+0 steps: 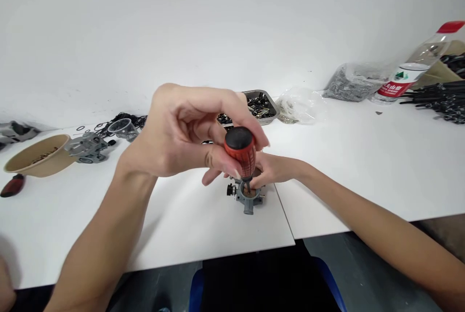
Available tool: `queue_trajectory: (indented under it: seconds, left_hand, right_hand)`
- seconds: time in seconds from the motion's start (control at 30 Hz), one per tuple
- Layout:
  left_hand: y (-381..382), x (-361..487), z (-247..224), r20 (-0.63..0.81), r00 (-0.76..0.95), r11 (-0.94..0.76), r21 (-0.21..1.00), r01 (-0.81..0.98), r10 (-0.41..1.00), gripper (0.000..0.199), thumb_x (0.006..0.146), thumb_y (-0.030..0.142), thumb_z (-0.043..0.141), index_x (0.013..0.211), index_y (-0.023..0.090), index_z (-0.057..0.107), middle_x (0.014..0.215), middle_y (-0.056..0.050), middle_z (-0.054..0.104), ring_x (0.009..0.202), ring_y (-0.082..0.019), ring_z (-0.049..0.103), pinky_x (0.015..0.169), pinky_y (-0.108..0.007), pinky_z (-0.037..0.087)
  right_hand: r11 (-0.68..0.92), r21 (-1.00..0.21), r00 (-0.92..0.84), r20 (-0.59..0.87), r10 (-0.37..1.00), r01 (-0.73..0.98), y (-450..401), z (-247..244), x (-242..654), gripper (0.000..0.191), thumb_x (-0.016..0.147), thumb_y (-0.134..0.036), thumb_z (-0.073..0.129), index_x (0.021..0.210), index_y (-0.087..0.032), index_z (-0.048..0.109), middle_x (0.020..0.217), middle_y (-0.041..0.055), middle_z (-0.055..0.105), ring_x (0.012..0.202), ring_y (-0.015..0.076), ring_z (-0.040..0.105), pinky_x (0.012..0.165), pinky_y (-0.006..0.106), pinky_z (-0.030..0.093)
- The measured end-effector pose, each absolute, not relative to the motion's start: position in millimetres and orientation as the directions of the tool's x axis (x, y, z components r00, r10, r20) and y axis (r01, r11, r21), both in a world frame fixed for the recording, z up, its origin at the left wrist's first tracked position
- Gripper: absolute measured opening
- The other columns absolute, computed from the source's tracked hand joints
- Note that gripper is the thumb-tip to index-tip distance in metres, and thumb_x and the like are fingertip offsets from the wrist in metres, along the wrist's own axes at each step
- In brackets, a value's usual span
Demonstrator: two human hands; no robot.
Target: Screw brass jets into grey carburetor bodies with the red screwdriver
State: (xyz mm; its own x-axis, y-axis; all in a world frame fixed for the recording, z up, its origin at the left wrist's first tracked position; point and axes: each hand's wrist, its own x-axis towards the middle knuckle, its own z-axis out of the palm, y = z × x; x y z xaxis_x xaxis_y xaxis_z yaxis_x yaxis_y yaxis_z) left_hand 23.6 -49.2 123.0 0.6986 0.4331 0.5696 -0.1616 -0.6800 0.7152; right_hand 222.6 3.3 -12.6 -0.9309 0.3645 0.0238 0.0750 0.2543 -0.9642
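My left hand (203, 132) is closed, thumb and fingers wrapped round the grip of a red and black screwdriver (244, 154). The screwdriver stands nearly upright, its shaft reaching down into the round bore of a grey metal carburetor (249, 203). On the far side of the carburetor, my right hand (271, 169) grips its body; some of those fingers are hidden behind the screwdriver and the left hand. A black knob sticks out from the carburetor's left side. Whether the screwdriver tip sits in a screw cannot be made out.
Left are a tan bowl (61, 162) of small brass-coloured parts, another carburetor (89, 148), a dark red-handled object (12, 186), a plastic cup (123, 129) and black rings. Behind stand a metal tray (271, 117) and plastic bags (301, 106). A water bottle (403, 77) and black cables (441, 99) lie right.
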Motion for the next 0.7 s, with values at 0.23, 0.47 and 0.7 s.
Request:
queue_trajectory:
  seconds: [0.23,0.47,0.7]
  left_hand:
    - [-56.6,25.6,125.9,0.575,0.692,-0.75,0.658,-0.074,0.436,0.029,0.08,-0.001,0.064,0.108,0.005,0.067,0.094,-0.01,0.069,0.067,-0.018,0.068,0.043,-0.027,0.059]
    - [-56.2,36.7,125.6,0.598,0.705,-0.832,0.555,-0.022,0.38,0.027,0.073,0.024,0.079,0.093,0.012,0.064,0.083,-0.003,0.064,0.076,-0.015,0.062,0.061,-0.029,0.058]
    - [-45.9,39.1,110.4,0.62,0.62,-0.776,0.63,-0.028,0.481,0.029,0.061,0.027,0.087,0.079,0.021,0.065,0.07,0.0,0.063,0.062,-0.014,0.062,0.047,-0.025,0.053]
  right_hand:
    - [0.237,-0.969,-0.936,0.026,0.352,0.062,0.0,-5.4,224.6,0.044,0.082,-0.02,0.067,0.125,-0.017,0.055,0.092,0.0029,0.063,0.08,0.0148,0.061,0.073,0.028,0.052]
    - [0.267,-0.963,-0.919,0.079,0.385,0.029,-0.3,-4.2,221.3,0.038,0.078,-0.016,0.07,0.114,-0.018,0.058,0.093,0.0026,0.062,0.084,0.0166,0.06,0.074,0.03,0.054]
    - [0.275,-0.959,-0.926,0.046,0.375,0.063,1.9,-9.2,221.7,0.044,0.078,-0.017,0.069,0.121,-0.018,0.057,0.096,0.0031,0.062,0.085,0.0162,0.06,0.073,0.028,0.053]
